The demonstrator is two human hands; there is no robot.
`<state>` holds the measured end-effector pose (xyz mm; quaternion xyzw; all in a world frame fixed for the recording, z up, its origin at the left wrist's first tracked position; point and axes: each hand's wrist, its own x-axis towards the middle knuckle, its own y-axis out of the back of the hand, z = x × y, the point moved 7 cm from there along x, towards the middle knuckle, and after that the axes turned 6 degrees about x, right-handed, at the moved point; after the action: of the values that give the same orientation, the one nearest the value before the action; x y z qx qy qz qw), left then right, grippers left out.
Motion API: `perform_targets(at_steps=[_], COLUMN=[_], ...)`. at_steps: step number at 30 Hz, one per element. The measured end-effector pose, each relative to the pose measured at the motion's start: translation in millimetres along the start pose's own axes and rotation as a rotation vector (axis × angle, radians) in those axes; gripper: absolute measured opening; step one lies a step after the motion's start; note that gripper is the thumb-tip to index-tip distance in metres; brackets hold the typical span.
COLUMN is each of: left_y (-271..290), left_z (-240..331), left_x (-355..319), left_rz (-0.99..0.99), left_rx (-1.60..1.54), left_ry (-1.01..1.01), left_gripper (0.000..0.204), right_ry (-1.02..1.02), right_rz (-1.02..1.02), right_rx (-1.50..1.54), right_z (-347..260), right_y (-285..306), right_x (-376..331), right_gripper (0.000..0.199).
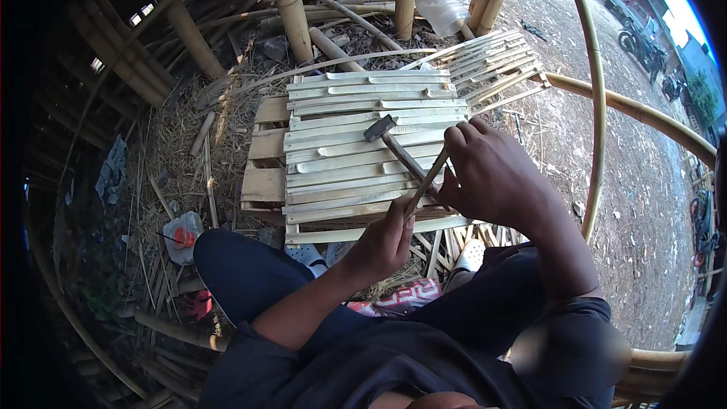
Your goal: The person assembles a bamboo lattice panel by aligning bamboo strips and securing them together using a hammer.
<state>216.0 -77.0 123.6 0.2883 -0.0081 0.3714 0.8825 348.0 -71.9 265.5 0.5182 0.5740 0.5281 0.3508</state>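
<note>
In front of me a panel of pale split-bamboo slats (344,155) lies on a low wooden stand (265,174). My left hand (382,238) is closed round the lower end of a thin bamboo strip (429,181), just above the panel's near edge. The strip's upper end is pinched in the fingers of my right hand (488,170), so it slants between both hands. Behind it is a hammer (380,128), its metal head over the slats. The hammer's handle runs toward my right hand, which hides its end; whether the hand touches it is not visible.
A second slatted piece (496,60) adjoins the panel's far right corner. Bamboo posts (288,7) stand beyond, with stacked poles behind. A curved bamboo pole (594,98) rises at right. A clear plastic jug (443,11) lies at the back; a bag with an orange-red cup (182,238) sits left.
</note>
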Motion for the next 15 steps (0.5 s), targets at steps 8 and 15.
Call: perform_targets(at_steps=[8,15], left_y=[-4,-10], left_z=[-16,-16], left_x=[10,12], left_rz=[0.017,-0.001], left_rx=[0.003,-0.003], left_ry=[0.007,0.041], left_gripper=[0.026,0.021], right_ry=[0.077,0.188], right_rz=[0.079,0.095], right_rx=[0.009,0.018], right_z=[18,25], right_y=[1,-8], right_x=[0,-3], right_gripper=[0.044,0.037])
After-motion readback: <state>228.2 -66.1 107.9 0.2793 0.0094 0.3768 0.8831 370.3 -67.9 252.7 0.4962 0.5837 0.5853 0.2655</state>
